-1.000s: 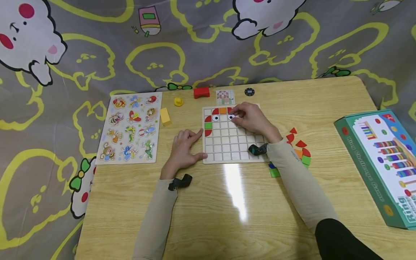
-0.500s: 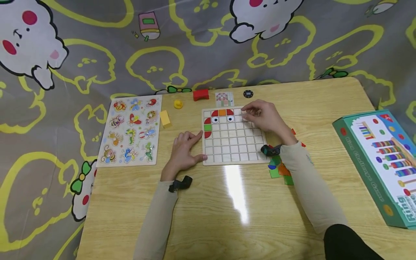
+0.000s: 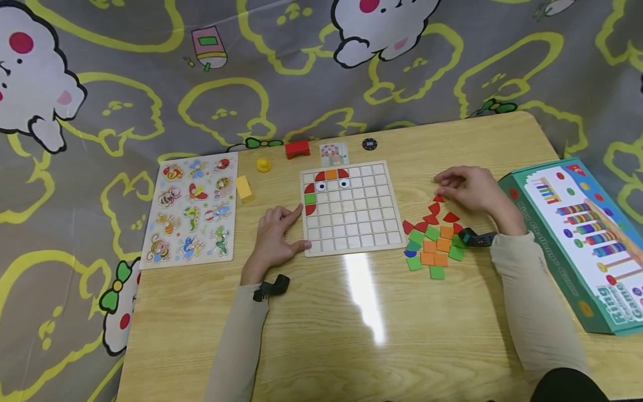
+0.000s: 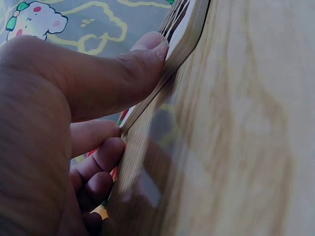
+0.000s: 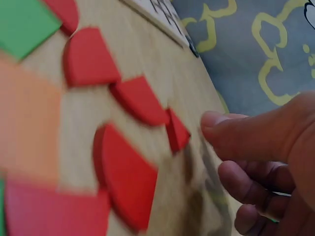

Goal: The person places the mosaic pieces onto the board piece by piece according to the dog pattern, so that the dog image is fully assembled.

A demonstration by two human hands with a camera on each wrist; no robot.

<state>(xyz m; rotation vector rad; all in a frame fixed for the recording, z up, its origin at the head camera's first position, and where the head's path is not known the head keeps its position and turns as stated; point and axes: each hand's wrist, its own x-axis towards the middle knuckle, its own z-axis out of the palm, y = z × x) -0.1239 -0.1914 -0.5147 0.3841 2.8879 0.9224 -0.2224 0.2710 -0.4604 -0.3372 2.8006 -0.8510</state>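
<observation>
- While the left hand (image 3: 273,237) touches the left edge of the grid board (image 3: 351,215), its thumb and pointing finger are spread wide apart, with both tips on the wood, and the other fingers are a bit bent
- Past the right edge of the grid board, the right hand (image 3: 474,190) hangs over the table (image 3: 321,324); its fingers are a bit bent, the thumb is a little apart from them, and the tips are near a small red triangle (image 3: 438,198) (the right wrist view shows a gap between it and the thumb)
- On the grid board, in the far left part, sit four red curved pieces (image 3: 311,209), one orange square (image 3: 331,175), one green square (image 3: 310,199) and two eye pieces (image 3: 344,183)
- Just right of the grid board is a pile of loose pieces (image 3: 444,244), in red, orange, green and blue
- Behind the grid board lie a picture card (image 3: 334,153), a black chip (image 3: 369,144) that says 100, and, more to the left, a red block (image 3: 297,149)
- Left of the grid board are a yellow toy (image 3: 263,164), a yellow block (image 3: 244,189) and a big bug board (image 3: 205,254)
- Well to the right of the grid board is a green box (image 3: 577,245) with colored rings on its lid
</observation>
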